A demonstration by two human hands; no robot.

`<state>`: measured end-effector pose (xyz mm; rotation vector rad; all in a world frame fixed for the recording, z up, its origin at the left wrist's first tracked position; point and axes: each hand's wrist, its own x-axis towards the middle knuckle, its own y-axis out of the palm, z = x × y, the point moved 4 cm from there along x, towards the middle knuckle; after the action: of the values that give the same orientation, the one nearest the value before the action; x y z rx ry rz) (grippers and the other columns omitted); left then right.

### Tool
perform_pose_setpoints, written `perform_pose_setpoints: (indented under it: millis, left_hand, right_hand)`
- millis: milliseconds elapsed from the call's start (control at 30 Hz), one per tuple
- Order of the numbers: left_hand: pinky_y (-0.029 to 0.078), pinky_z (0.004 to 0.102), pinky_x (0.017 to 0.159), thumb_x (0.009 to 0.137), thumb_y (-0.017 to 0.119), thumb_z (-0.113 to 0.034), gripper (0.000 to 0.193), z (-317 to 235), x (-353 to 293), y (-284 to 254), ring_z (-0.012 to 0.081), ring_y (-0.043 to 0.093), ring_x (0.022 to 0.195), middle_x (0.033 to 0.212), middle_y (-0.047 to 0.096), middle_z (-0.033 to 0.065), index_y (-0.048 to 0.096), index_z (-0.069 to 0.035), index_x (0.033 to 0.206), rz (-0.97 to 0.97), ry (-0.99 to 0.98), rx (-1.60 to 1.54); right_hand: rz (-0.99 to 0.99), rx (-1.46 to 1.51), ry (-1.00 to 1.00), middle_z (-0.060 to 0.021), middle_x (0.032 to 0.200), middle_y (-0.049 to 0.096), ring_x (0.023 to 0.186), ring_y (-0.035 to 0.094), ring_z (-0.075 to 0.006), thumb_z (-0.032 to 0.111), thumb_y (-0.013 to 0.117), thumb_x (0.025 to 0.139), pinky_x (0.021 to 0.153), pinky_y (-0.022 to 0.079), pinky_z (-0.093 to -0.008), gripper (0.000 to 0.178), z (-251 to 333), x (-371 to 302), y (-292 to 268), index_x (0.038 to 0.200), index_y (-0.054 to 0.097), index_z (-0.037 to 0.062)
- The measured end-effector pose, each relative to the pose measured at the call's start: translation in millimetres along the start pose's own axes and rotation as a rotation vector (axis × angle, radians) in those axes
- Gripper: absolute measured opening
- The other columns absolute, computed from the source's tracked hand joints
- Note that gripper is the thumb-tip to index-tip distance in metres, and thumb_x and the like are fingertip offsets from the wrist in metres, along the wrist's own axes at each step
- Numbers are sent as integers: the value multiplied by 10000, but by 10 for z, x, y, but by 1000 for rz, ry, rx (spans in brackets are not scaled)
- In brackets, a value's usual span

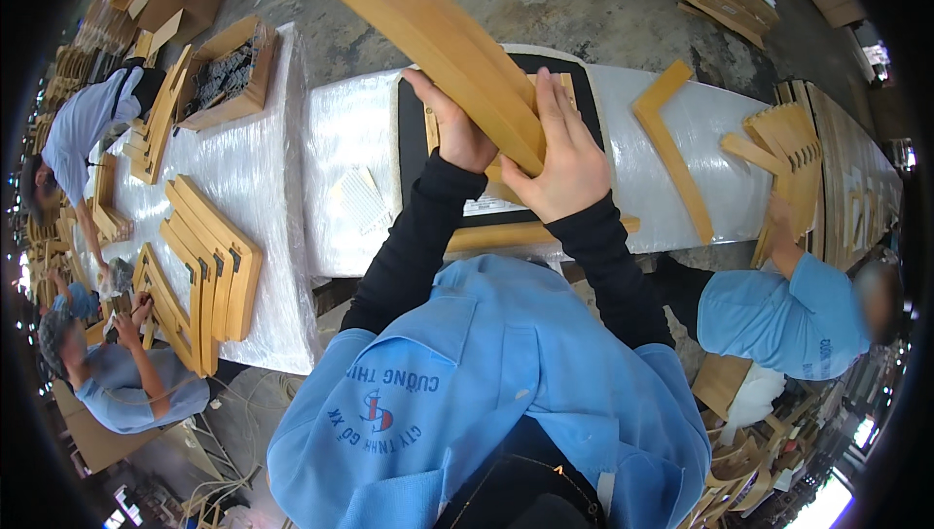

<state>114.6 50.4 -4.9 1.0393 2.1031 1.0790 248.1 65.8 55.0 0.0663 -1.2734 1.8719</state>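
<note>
While the long wooden piece (428,23) is held slantwise above the black mat (413,130), its upper end is cut off by the top of the view. Its lower end is gripped between the left hand (454,130) and the right hand (566,155). Because support is given only near that end, the grip could be twisted loose by the overhanging weight, and the wood could be dented in a fall. A wooden strip (486,237) on the near side could be knocked if the piece were swung low. The desk (336,125) is covered in slippery-looking plastic; a paper sheet (362,200) is seen beside the mat. Sideways room is limited by an angled piece (671,159) on the right. Farther out, a co-worker's hand (781,213) is seen at a wood pile (803,155), and angled pieces (233,281) are laid out leftward.
</note>
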Motion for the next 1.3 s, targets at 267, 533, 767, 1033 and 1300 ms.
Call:
perform_pose_setpoints:
  millis: [267,533,767,1033,1300]
  left_hand:
    - [524,375,712,778,269,-930,977,104,481,23,255,601,788,899,589,115,521,-37,1085,-91,28,82]
    - [247,258,457,711,361,-967,986,-981,443,-418,127,302,510,628,346,14,508,-46,1032,-101,-238,262]
    - [496,325,847,869,587,-675,861,-1490,-77,-602,187,606,957,1056,605,117,425,-16,1399,132,128,1019]
    - [513,315,879,847,732,-227,719,-1693,-1009,-955,186,586,1018,1041,578,77,404,-42,1460,229,-429,1364]
    - [597,355,734,775,764,-133,637,-1563,-1660,-1408,212,633,949,1036,561,62,448,-106,1326,-381,-436,949]
  right_hand:
    - [178,417,426,-156,1082,687,995,683,-215,160,829,727,843,534,-318,441,-229,-248,-580,1078,628,-15]
    - [-263,432,472,-133,1106,656,976,640,-186,-42,758,764,890,501,-310,504,-526,-603,-2142,1225,554,-34]
    - [-387,436,360,-145,1112,650,1001,634,-191,-38,732,811,919,500,-329,456,-1592,-650,-1326,1230,550,-52]
    - [-595,374,554,-113,1131,634,1037,618,-191,-15,769,799,925,498,-324,355,-2343,-1028,-381,1116,612,-40]
    - [-417,344,628,-187,1335,583,1215,559,-242,12,759,811,1052,431,-384,427,-2698,-1999,-489,1194,569,5]
